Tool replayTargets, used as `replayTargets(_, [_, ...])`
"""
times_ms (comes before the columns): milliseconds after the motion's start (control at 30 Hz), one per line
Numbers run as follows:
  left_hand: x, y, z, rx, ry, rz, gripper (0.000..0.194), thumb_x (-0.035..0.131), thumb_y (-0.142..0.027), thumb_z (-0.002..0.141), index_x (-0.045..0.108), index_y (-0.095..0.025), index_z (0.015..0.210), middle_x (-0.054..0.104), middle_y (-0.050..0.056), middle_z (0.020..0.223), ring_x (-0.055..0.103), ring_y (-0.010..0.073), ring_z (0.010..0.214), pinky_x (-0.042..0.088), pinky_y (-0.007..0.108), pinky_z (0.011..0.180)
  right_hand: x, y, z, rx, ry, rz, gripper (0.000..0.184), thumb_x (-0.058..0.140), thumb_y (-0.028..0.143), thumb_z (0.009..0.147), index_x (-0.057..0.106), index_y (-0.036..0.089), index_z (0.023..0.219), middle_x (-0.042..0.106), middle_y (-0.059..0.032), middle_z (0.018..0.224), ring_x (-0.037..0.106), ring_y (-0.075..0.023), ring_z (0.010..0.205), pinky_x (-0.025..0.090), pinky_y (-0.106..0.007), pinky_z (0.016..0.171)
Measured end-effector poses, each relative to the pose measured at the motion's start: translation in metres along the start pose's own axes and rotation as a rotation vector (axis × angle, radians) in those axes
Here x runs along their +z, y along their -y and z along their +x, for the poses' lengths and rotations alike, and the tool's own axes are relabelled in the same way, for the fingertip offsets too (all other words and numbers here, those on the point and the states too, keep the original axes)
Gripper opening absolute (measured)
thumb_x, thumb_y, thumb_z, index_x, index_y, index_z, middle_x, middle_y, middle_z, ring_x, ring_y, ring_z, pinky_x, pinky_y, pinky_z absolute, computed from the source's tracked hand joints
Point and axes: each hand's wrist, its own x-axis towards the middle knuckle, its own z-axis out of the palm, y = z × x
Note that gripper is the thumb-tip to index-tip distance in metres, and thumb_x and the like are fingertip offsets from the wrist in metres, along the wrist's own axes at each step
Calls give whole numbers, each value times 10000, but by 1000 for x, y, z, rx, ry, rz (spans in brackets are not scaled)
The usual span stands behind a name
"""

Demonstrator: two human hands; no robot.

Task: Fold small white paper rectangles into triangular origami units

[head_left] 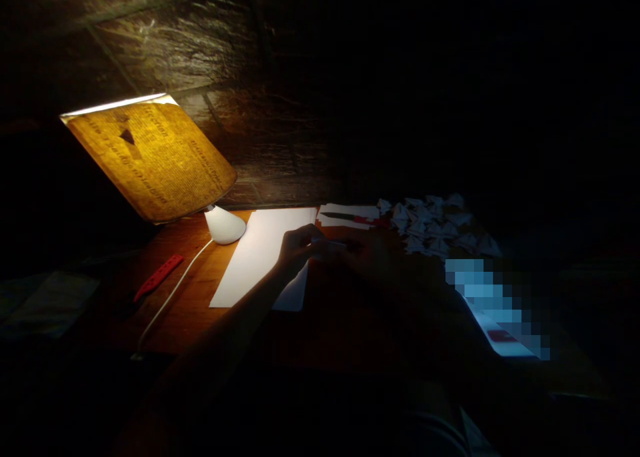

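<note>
My left hand (299, 245) is closed, thumb and fingers pinching a small white piece of paper (336, 244) above the desk. Deep in shadow, my right hand (367, 249) meets it from the other side; its fingers are bent at the paper's right end and show only faintly. Beneath my left hand and forearm lies a stack of white paper sheets (265, 257). Just beyond the hands, a knife (345, 217) with a dark blade and red handle rests on smaller white paper pieces (327, 210). Many folded paper pieces (430, 227) are heaped to the right.
A lamp (226, 225) with a tilted newspaper-print shade (155, 160) lights the left of the wooden desk (193, 297). Its white cord (173, 290) runs to the front edge, near a red perforated handle or sheath (159, 276). A glowing, pixelated screen (493, 297) lies right. Behind stands a stone-like wall (200, 50).
</note>
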Motion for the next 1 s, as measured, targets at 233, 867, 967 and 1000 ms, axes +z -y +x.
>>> replayTargets(233, [4, -3, -1, 66, 67, 49, 329, 908, -460, 740, 755, -168, 746, 690, 35, 741, 628, 157, 698, 509, 284, 672, -1, -7, 2, -8, -7, -189, 203, 776, 359, 877, 788, 210, 739, 771, -37, 740, 668, -198, 677, 468, -296, 621])
replayTargets(867, [-12, -6, -1, 529, 116, 496, 43, 758, -203, 903, 747, -181, 938, 752, 79, 923, 707, 191, 825, 575, 326, 759, -17, -1, 3, -117, 23, -382, 401, 709, 595, 934, 827, 231, 815, 795, -48, 826, 656, -172, 678, 382, -290, 621])
replayTargets(967, [-15, -5, 0, 594, 152, 536, 62, 739, -173, 912, 738, -176, 974, 758, 76, 940, 724, 182, 847, 588, 312, 764, -18, -1, 3, -139, 28, -398, 454, 695, 623, 931, 810, 208, 789, 779, -43, 786, 640, -157, 645, 369, -283, 600])
replayTargets(1000, [-15, -5, 0, 609, 163, 545, 65, 734, -167, 916, 736, -174, 981, 761, 75, 942, 730, 178, 851, 592, 307, 767, -18, -1, 2, -147, 25, -406, 475, 686, 635, 931, 803, 202, 773, 773, -43, 769, 635, -154, 638, 368, -280, 597])
